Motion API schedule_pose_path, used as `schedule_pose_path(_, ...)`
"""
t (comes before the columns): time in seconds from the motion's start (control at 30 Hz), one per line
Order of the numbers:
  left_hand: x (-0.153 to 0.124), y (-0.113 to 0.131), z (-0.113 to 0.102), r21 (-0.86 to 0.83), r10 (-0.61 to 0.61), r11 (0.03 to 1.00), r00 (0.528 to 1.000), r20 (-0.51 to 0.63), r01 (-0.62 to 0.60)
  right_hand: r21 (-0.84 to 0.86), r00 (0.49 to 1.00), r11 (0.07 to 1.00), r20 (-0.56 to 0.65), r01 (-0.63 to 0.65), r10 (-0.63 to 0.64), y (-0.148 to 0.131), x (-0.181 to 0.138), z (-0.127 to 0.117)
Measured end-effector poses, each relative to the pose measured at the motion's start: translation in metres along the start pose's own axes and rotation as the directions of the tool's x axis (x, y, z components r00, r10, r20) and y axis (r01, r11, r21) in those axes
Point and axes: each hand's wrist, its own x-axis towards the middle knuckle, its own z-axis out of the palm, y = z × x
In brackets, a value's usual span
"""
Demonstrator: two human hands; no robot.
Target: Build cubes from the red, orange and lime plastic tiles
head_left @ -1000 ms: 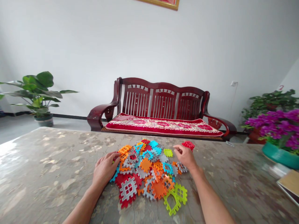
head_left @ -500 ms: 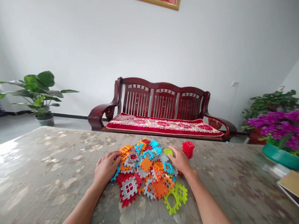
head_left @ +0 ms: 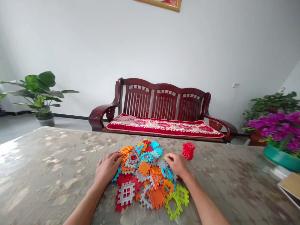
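Observation:
A heap of interlocking toothed plastic tiles [head_left: 144,167] in orange, blue, grey, red and green lies in the middle of the table. My left hand [head_left: 106,168] rests against the heap's left side, its fingers laid over the edge tiles. At the right side, my right hand [head_left: 177,165] has its fingers curled together, with a sliver of a green tile [head_left: 165,157] showing at the fingertips; the rest of that tile is hidden. Just behind my right hand stands a stack of red tiles [head_left: 188,151]. Two green tiles [head_left: 173,206] lie at the heap's near right corner.
The patterned table cover [head_left: 56,181] spreads out on both sides. To the right stand a teal pot of purple flowers [head_left: 283,156] and a box-like item [head_left: 290,184]. Beyond the table is a dark red wooden bench [head_left: 164,103]; a potted plant [head_left: 44,118] stands at the far left.
My right hand has shifted slightly left and its fingers have curled over the green tile. Several tiles at the front and middle have slid toward me and left. My left hand stays about where it was.

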Motion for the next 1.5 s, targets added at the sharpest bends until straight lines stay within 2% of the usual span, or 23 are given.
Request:
schedule_pose_path(0.07,0.0,0.0,0.0,-0.001,-0.006,1.0,1.0,-0.001,0.006,-0.051,0.998,0.997,-0.034,-0.055,0.053,0.002,0.001,-0.001)
schedule_pose_path(0.13,-0.001,0.001,-0.001,-0.004,-0.012,1.0,1.0,-0.003,0.011,-0.108,0.995,0.993,-0.089,-0.045,0.035,0.001,0.002,-0.001)
schedule_pose_path(0.2,-0.001,0.002,-0.001,-0.004,-0.012,1.0,1.0,-0.009,0.012,-0.116,0.991,0.993,-0.126,0.032,-0.047,-0.005,0.004,-0.001)
schedule_pose_path(0.27,-0.002,0.003,-0.002,-0.003,-0.008,1.0,1.0,-0.014,0.008,-0.086,0.982,0.987,-0.114,0.139,-0.148,-0.014,0.004,0.001)
schedule_pose_path(0.33,-0.003,0.003,-0.002,-0.004,-0.006,1.0,1.0,-0.016,0.006,-0.054,0.973,0.973,-0.045,0.224,-0.227,-0.026,0.002,0.004)
schedule_pose_path(0.43,-0.003,0.004,-0.002,-0.003,-0.01,1.0,1.0,-0.014,0.009,-0.018,0.946,0.954,0.136,0.299,-0.294,-0.045,-0.003,0.01)
schedule_pose_path(0.53,-0.002,0.003,-0.002,-0.002,-0.007,1.0,1.0,-0.014,0.007,0.037,0.902,0.947,0.296,0.318,-0.314,-0.058,-0.008,0.011)
schedule_pose_path(0.6,-0.002,0.003,-0.002,0.0,-0.007,1.0,1.0,-0.016,0.007,0.083,0.894,0.95,0.322,0.302,-0.312,-0.062,-0.009,0.008)
schedule_pose_path(0.8,-0.001,0.0,0.001,0.01,-0.009,1.0,1.0,-0.002,0.009,0.157,0.942,0.96,0.21,0.233,-0.263,-0.051,-0.007,0.003)
schedule_pose_path(1.07,-0.003,0.004,-0.004,0.018,-0.009,1.0,1.0,-0.002,0.009,-0.116,0.988,0.983,0.067,0.144,-0.137,-0.042,-0.006,0.009)
schedule_pose_path(1.13,-0.003,0.005,-0.005,0.019,-0.009,1.0,1.0,0.0,0.009,-0.143,0.993,0.982,0.013,0.121,-0.12,-0.04,-0.007,0.009)
schedule_pose_path(1.2,-0.003,0.006,-0.004,0.015,-0.007,1.0,1.0,0.002,0.007,-0.102,0.987,0.982,-0.017,0.158,-0.161,-0.036,-0.007,0.009)
schedule_pose_path(1.27,-0.002,0.005,-0.004,0.011,-0.007,1.0,1.0,0.004,0.007,-0.014,0.968,0.968,0.031,0.25,-0.249,-0.034,-0.008,0.008)
schedule_pose_path(1.37,-0.001,0.004,-0.002,0.001,-0.007,1.0,1.0,-0.001,0.007,0.105,0.902,0.931,0.229,0.35,-0.365,-0.033,-0.008,0.009)
schedule_pose_path(1.43,-0.001,0.003,-0.002,-0.01,-0.01,1.0,1.0,-0.003,0.01,0.159,0.87,0.923,0.31,0.35,-0.383,-0.034,-0.008,0.01)
schedule_pose_path(1.5,-0.001,0.002,-0.002,-0.023,-0.019,1.0,1.0,0.001,0.019,0.218,0.873,0.921,0.308,0.322,-0.378,-0.033,-0.008,0.011)
